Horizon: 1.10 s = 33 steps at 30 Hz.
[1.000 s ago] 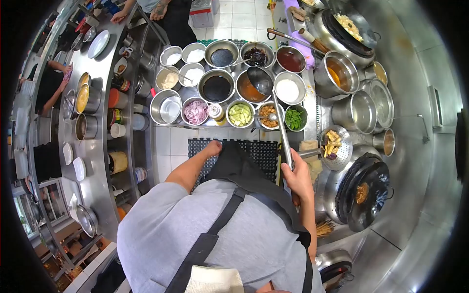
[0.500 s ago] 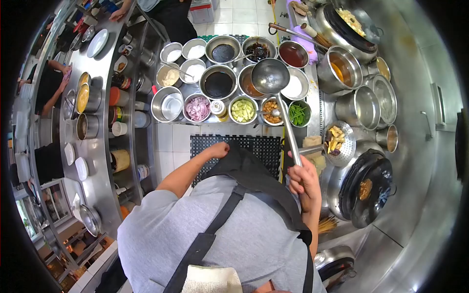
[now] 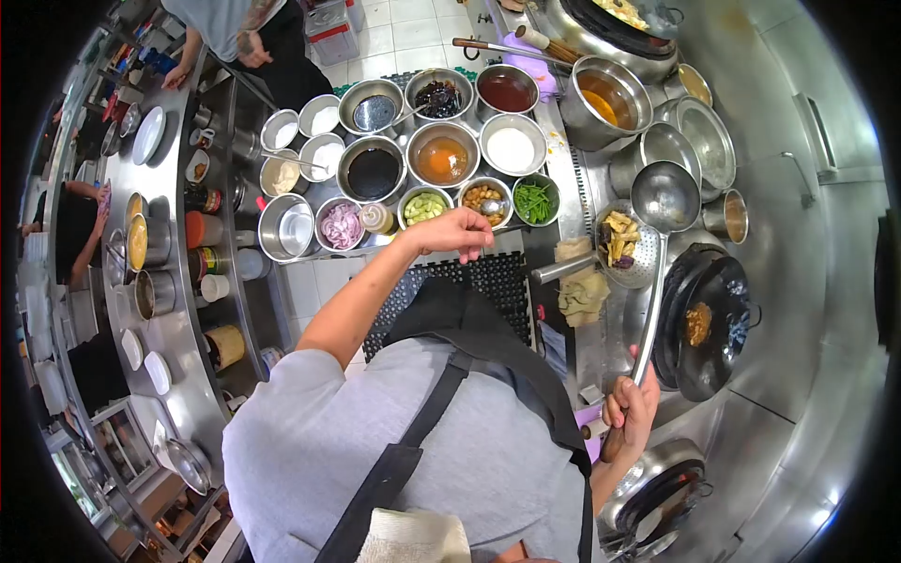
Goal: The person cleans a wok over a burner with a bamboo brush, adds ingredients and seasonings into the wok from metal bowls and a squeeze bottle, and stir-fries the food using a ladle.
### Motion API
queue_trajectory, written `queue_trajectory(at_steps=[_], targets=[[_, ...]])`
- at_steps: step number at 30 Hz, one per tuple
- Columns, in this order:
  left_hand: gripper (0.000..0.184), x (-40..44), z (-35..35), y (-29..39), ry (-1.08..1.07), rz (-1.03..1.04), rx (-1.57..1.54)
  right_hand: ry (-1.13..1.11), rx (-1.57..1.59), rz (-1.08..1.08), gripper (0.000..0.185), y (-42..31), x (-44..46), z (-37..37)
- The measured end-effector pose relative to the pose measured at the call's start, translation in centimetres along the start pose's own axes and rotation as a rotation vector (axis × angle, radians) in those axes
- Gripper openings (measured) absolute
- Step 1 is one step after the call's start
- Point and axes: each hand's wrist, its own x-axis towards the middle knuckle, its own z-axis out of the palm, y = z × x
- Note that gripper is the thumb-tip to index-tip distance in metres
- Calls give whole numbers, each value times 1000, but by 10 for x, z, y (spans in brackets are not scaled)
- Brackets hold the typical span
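Note:
My right hand [image 3: 633,405] is closed round the handle of a long steel ladle [image 3: 665,195]. The ladle's bowl hangs beside a perforated strainer [image 3: 644,260] that holds fried pieces, above the steel pots on the stove side. Reaching forward, my left hand [image 3: 452,233] is just in front of the bowl of cut green vegetable [image 3: 424,205], its fingers loosely bent and apart, with nothing seen in them. Close by are the bowl of nuts [image 3: 481,197] with a spoon, chopped greens [image 3: 534,200], chopped onion [image 3: 341,228] and an orange sauce [image 3: 442,159].
On the right, a black wok [image 3: 718,328] holds a brown mixture, near a pot of oil [image 3: 605,98]. Folded cloths [image 3: 582,293] lie on the counter edge. A shelf counter [image 3: 178,281] runs along the left. Another person [image 3: 272,47] stands at the top left.
The ladle has swung right from over the sauce bowls to beside the strainer, and my right hand has moved right and back. My left hand has moved forward to the bowls, its fingers loosening.

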Motion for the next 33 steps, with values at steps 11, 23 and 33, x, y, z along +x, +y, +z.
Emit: queue_trajectory(at_steps=[11, 23, 33], targets=[[27, -16, 58, -55, -273, -95, 132, -309, -343, 77, 51, 20, 78, 81], [31, -39, 43, -66, -114, 54, -14, -404, -1081, -339, 58, 51, 131, 134], [28, -26, 25, -52, 28, 90, -214, -500, -356, 221, 54, 27, 109, 123]])
